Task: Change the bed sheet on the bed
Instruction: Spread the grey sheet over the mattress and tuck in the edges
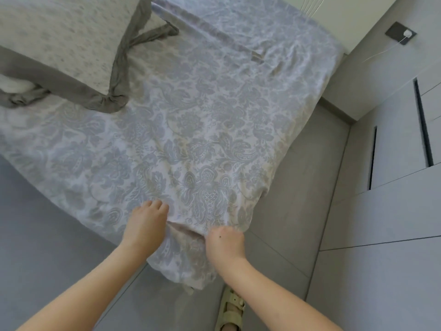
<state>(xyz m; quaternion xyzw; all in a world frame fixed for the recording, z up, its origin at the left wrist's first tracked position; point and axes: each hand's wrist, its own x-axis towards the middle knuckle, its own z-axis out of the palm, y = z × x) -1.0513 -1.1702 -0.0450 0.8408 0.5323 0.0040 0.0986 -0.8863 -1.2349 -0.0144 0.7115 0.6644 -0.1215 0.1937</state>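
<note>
One bed sheet (195, 130), white with a grey-blue damask print, covers the bed and drapes over its near corner, hanging down toward the floor (293, 194). Both hands meet the sheet at that corner. The left hand (146, 225) lies flat on top of the sheet just left of the corner, fingers (155, 205) stretched out and pressing into the cloth. The right hand (225, 240) sits just beside it to the right, at the corner edge, fist closed around a bunched fold of the sheet. Between the two hands the fabric lifts into a small pocket, showing a paler underside.

Two pillows are in view on the far left part of the bed: one large pillow (59, 37) with a faint speckled print and grey frilled border, lying on the sheet well apart from the hands, and the white edge of a second one (14, 84) at the left margin. One sandalled foot (231, 309) stands on the floor near the bed corner, below the right forearm. On the far right wall, one dark socket plate (401, 33) holds a white plug with a cable trailing off.
</note>
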